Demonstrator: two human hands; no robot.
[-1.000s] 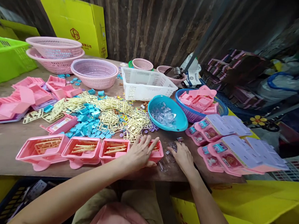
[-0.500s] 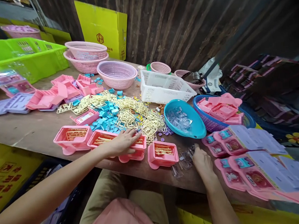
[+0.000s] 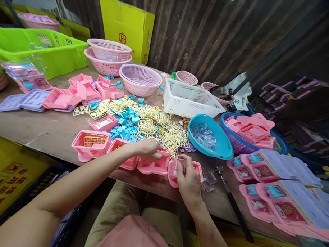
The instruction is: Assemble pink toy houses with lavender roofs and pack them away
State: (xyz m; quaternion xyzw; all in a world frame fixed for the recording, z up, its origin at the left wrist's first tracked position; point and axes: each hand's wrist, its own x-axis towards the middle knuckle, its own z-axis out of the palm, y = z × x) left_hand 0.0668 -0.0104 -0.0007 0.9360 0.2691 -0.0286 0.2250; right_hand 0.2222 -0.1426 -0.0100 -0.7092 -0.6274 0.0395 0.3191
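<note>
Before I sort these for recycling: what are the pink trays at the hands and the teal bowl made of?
Pink trays: apparently moulded plastic, uniform colour, thin walls, slight sheen. Teal bowl: likely smooth, glossy plastic, judging by the highlights on its rim.

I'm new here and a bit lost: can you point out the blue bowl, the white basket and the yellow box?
Blue bowl (image 3: 224, 150), head view, on its near rim.
White basket (image 3: 185, 110), head view, on its front wall.
Yellow box (image 3: 123, 24), head view, on its front face.
</note>
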